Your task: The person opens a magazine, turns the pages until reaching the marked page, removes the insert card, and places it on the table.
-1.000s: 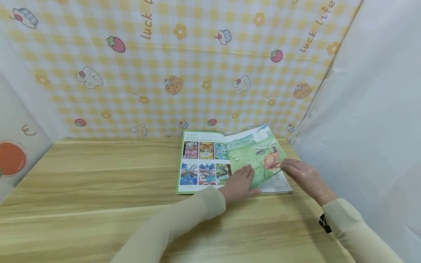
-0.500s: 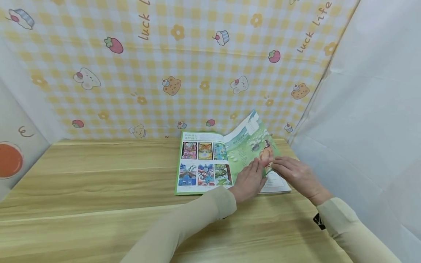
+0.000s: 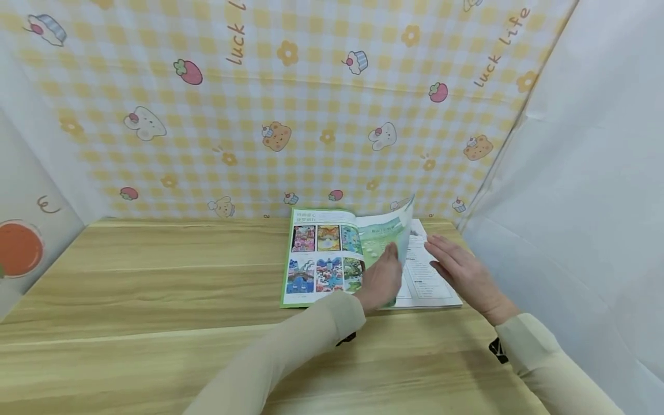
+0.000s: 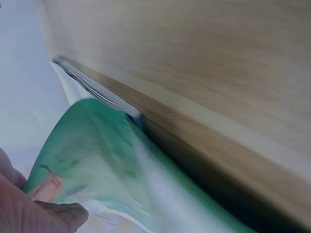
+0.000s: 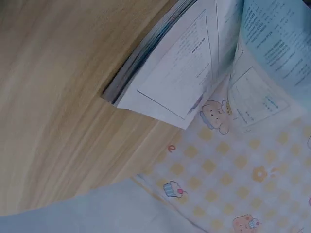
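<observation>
An open magazine lies on the wooden table, with colourful pictures on its left page. One green illustrated page stands lifted and curved over the right half, baring a white text page beneath. My left hand holds this raised page near its free edge. In the left wrist view, fingertips overlap the green side of the page. To the right, my right hand hovers over the right margin, fingers extended and apart from the raised page. The right wrist view shows the text page, without the hand.
Wood-grain table stretches left and in front of the magazine. Behind it stands a yellow checked cloth backdrop with cartoon prints. A white sheet closes off the right side. Dark clip-like pieces show under both sleeves.
The page has risen and bent leftward, uncovering the text page. My right hand has let go of its edge. My left hand has gone from lying on the page to holding it.
</observation>
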`<state>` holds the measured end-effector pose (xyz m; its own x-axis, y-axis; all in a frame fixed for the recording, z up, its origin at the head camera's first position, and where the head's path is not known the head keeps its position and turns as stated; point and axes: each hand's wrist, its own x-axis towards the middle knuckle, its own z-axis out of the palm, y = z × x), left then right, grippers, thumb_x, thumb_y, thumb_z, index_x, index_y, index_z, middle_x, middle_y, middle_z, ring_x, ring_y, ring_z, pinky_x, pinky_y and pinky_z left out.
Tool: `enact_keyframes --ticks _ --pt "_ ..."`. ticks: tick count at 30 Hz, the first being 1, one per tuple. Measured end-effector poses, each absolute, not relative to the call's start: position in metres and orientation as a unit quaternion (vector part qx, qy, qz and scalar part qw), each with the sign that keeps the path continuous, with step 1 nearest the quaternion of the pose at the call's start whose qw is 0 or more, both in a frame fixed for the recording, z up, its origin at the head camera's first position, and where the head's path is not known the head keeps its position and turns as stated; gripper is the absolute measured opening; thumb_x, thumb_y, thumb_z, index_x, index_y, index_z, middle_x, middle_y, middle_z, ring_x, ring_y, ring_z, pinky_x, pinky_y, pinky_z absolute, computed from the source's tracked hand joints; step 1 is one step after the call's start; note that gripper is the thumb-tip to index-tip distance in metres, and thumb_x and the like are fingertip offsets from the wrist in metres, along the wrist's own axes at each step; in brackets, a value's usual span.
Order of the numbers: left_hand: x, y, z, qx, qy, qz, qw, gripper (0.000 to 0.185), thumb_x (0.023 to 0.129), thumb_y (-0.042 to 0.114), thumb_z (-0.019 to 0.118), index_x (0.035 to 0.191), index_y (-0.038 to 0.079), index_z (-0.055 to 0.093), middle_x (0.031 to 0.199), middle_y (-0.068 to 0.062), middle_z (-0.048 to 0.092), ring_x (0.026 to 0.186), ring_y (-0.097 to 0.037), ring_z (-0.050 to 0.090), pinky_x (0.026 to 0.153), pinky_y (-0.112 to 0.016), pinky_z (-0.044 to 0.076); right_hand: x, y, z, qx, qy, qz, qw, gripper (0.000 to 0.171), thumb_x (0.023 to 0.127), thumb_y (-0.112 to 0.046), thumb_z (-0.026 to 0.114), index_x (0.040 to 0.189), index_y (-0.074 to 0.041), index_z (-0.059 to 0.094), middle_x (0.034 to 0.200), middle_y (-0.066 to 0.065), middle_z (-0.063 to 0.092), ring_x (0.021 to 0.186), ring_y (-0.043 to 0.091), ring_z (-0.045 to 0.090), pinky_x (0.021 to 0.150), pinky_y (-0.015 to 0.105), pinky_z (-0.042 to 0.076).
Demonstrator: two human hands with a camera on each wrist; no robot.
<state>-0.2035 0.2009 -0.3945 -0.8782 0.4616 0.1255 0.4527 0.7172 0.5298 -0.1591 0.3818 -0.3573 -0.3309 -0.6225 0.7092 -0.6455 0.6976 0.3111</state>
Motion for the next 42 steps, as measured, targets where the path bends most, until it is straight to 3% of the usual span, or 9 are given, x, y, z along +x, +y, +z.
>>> enact_keyframes --ticks 5,11,15,22,26,28,30,33,42 --pt "-0.220 0.180 -0.397 0.167 0.883 0.438 0.024 0.036 0.102 0.023 0.038 0.123 -0.003 0.051 0.072 -0.010 0.058 0.051 -0.017 0.048 0.044 -0.029 0.036 -0.156 0.399 -0.373 0.318 -0.894 0.039 0.313 0.027 0.092 -0.013 0.060 0.113 0.003 0.062 0.111 0.020 0.064 0.098 0.036 0.063 0.081 0.043 0.052" --pt "-0.238 0.157 -0.401 0.096 0.821 0.563 -0.005 0.035 0.101 0.024 0.038 0.127 0.002 0.048 0.086 -0.017 0.062 0.065 -0.022 0.056 0.058 -0.034 0.044 -0.146 0.420 -0.400 0.215 -0.972 0.061 0.068 0.053 0.080 -0.012 0.073 0.124 0.009 0.053 0.122 0.029 0.056 0.110 0.045 0.055 0.089 0.053 0.046" --pt "-0.247 0.143 -0.406 0.066 0.820 0.568 -0.022 0.032 0.101 0.025 0.040 0.121 0.003 0.052 0.092 -0.016 0.064 0.073 -0.025 0.060 0.062 -0.036 0.044 -0.144 0.429 -0.413 0.224 -0.971 0.078 0.034 0.062 0.079 -0.024 0.074 0.125 0.011 0.052 0.124 0.030 0.055 0.112 0.045 0.055 0.091 0.052 0.045" --pt "-0.257 0.119 -0.416 0.097 0.886 0.453 -0.014 0.059 0.101 0.012 0.035 0.153 0.019 0.007 0.053 -0.007 0.045 0.039 -0.013 0.029 0.039 -0.027 0.027 -0.148 0.436 -0.417 0.240 -0.967 0.090 0.012 0.055 0.082 -0.026 0.071 0.124 0.007 0.056 0.125 0.029 0.055 0.110 0.044 0.056 0.089 0.052 0.046" --pt "-0.255 0.107 -0.420 0.161 0.923 0.349 -0.002 0.067 0.097 0.000 0.039 0.153 0.017 0.007 0.099 -0.020 0.065 0.063 -0.023 0.058 0.057 -0.033 0.048 -0.149 0.439 -0.415 0.236 -0.966 0.103 -0.014 0.055 0.083 -0.029 0.070 0.123 0.007 0.057 0.127 0.030 0.053 0.109 0.045 0.056 0.089 0.053 0.046" --pt "-0.253 0.102 -0.423 0.191 0.935 0.300 0.017 0.068 0.095 -0.003 0.041 0.153 0.014 0.008 0.136 -0.027 0.046 0.105 -0.032 0.059 0.089 -0.041 0.048 -0.150 0.440 -0.414 0.236 -0.966 0.108 -0.022 0.054 0.084 -0.031 0.069 0.123 0.006 0.058 0.127 0.029 0.053 0.110 0.044 0.057 0.088 0.052 0.047" --pt "-0.252 0.099 -0.425 0.214 0.944 0.249 0.035 0.064 0.097 -0.002 0.040 0.152 0.014 0.011 0.153 -0.026 0.016 0.135 -0.037 0.033 0.110 -0.047 0.028 -0.151 0.441 -0.414 0.233 -0.965 0.119 -0.030 0.054 0.084 -0.033 0.068 0.122 0.005 0.059 0.127 0.029 0.053 0.111 0.044 0.056 0.087 0.049 0.048" --pt "-0.251 0.096 -0.430 0.239 0.951 0.187 0.049 0.055 0.101 0.003 0.033 0.152 0.016 0.018 0.154 -0.028 0.004 0.143 -0.038 0.010 0.115 -0.049 0.013 -0.151 0.442 -0.412 0.222 -0.965 0.133 -0.046 0.054 0.084 -0.035 0.067 0.122 0.003 0.060 0.129 0.027 0.053 0.114 0.043 0.054 0.088 0.048 0.048" --pt "-0.241 0.089 -0.440 0.288 0.957 -0.014 0.019 0.053 0.101 0.006 0.034 0.150 0.023 0.025 0.157 -0.017 0.005 0.143 -0.039 0.006 0.115 -0.052 0.014 -0.154 0.444 -0.409 0.194 -0.964 0.166 -0.081 0.055 0.083 -0.037 0.068 0.122 0.001 0.061 0.133 0.025 0.050 0.120 0.043 0.049 0.091 0.037 0.048"
